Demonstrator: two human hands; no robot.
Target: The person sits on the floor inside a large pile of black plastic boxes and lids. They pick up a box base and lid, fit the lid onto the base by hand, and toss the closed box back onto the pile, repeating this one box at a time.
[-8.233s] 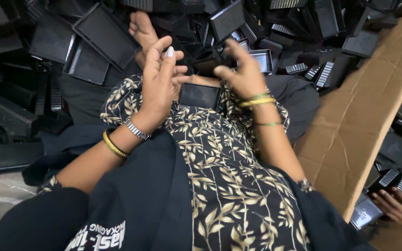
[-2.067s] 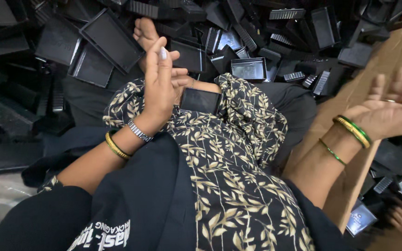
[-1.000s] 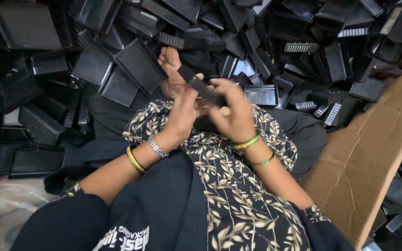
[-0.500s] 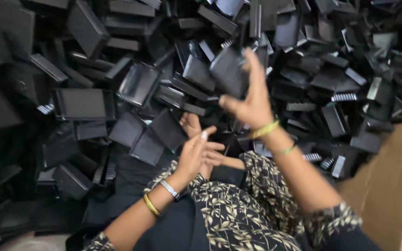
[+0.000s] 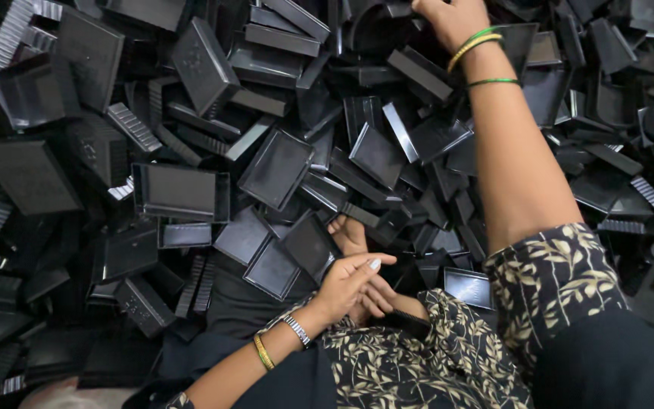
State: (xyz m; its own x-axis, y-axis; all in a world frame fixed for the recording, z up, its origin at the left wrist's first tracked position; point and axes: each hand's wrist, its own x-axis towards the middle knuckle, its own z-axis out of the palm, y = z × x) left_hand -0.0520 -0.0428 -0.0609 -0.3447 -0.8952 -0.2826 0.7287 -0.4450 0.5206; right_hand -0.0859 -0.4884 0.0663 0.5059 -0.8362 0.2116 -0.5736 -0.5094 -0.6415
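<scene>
A big heap of black plastic trays and lids (image 5: pixel 281 167) covers the floor in front of me. My right hand (image 5: pixel 448 19) is stretched far out over the heap at the top edge of the view, with green and yellow bangles on the wrist. Its fingers are cut off by the frame, so what it holds is hidden. My left hand (image 5: pixel 353 280) lies low by my bare foot (image 5: pixel 350 235), fingers loosely apart and holding nothing. It wears a watch and a yellow bangle. A small black piece (image 5: pixel 406 322) rests on my patterned lap just right of that hand.
Ribbed black parts (image 5: pixel 134 129) lie mixed into the heap at the left. A shallow black tray (image 5: pixel 175 193) sits flat at centre left. More black pieces (image 5: pixel 630 174) pile up on the right beyond my arm.
My right arm has reached further out and up over the heap, carrying the black piece out of sight. My left hand has stayed low near my foot. The view has tilted toward the heap.
</scene>
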